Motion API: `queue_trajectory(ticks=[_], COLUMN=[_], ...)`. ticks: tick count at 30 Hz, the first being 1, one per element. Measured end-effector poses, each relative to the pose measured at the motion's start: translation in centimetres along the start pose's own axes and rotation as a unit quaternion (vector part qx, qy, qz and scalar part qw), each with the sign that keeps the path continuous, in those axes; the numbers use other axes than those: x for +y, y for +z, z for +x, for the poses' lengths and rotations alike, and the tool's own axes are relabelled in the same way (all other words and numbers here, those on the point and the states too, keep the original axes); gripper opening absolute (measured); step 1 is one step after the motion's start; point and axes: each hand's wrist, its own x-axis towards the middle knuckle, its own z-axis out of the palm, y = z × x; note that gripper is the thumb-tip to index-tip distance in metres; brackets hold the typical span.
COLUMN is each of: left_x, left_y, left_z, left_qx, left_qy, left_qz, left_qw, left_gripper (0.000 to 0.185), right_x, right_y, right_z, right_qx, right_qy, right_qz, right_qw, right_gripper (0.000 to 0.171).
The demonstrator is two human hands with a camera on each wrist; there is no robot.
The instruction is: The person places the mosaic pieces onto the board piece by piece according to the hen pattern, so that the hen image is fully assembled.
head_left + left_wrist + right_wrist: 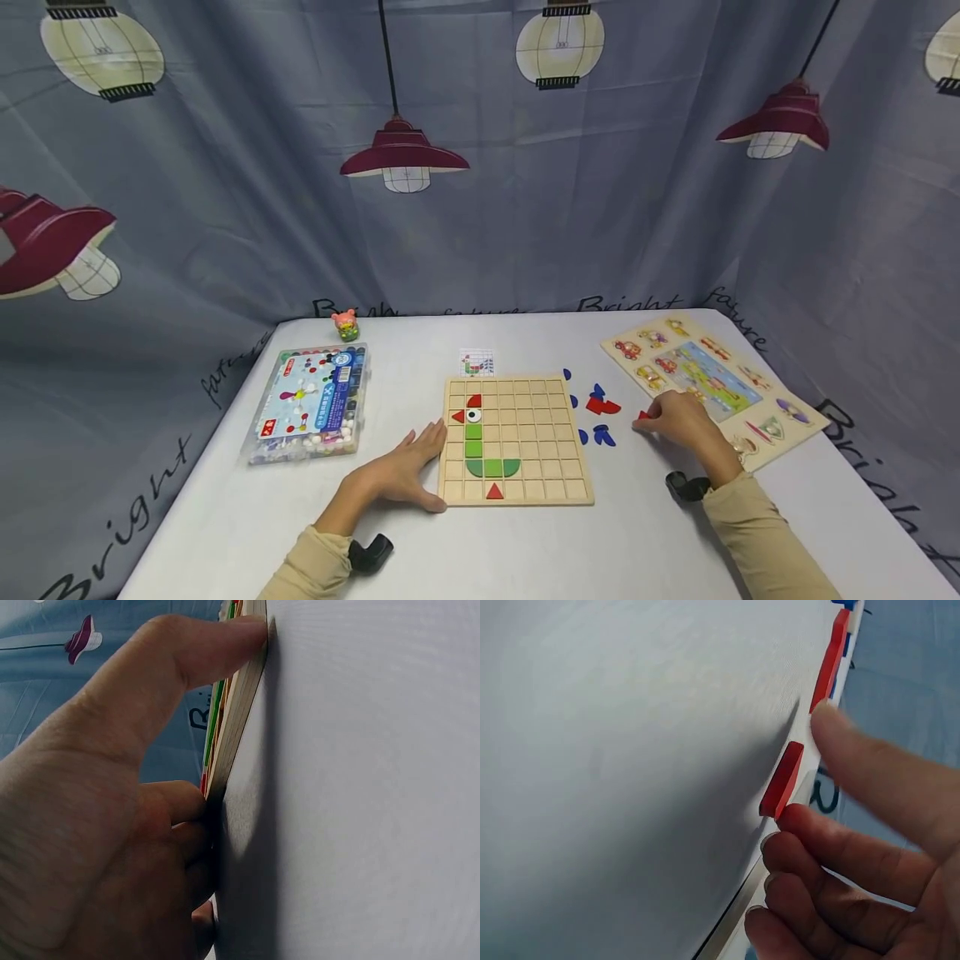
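Observation:
A wooden grid board (540, 442) lies on the table, holding a bird-like figure of red, green and white pieces, including a green square (473, 448) and a red triangle (494, 492). My left hand (401, 468) rests at the board's left edge, fingers spread and thumb at the near corner. In the left wrist view the thumb (217, 649) touches the board's side. To the right of the board, my right hand (681, 421) reaches down to a small red piece (782, 780). Its index fingertip is right at the piece, with the thumb (840, 735) apart from it.
Several blue pieces (603, 435) and other red pieces (602, 406) lie right of the board. A picture card (477, 362) sits behind it. A wooden picture puzzle (772, 396) is at the right, a clear box (307, 404) and a small figurine (346, 325) at the left.

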Motion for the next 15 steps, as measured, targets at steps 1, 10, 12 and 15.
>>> queue_trajectory(ticks=[1,10,12,15], left_x=[0.0,-0.1,-0.1,-0.1], left_y=[0.1,0.5,0.5,0.3], left_z=[0.0,-0.5,-0.4,0.0], left_qx=[0.0,0.006,0.007,0.007], left_qy=[0.001,0.005,0.005,0.008], left_qz=[0.001,-0.002,0.001,0.008], left_qw=[1.0,1.0,1.0,0.9999], left_gripper=[0.118,0.117,0.117,0.117], right_x=[0.0,0.4,0.4,0.4], right_y=[0.1,1.4,1.3,0.7], right_z=[0.1,0.9,0.9,0.6], right_qx=[0.004,0.021,0.029,0.037], right_qy=[-0.007,-0.105,-0.091,-0.036], right_qz=[-0.004,-0.011,-0.002,0.004], right_qw=[1.0,0.994,0.995,0.999], right_gripper=[0.029,0.024,0.026,0.014])
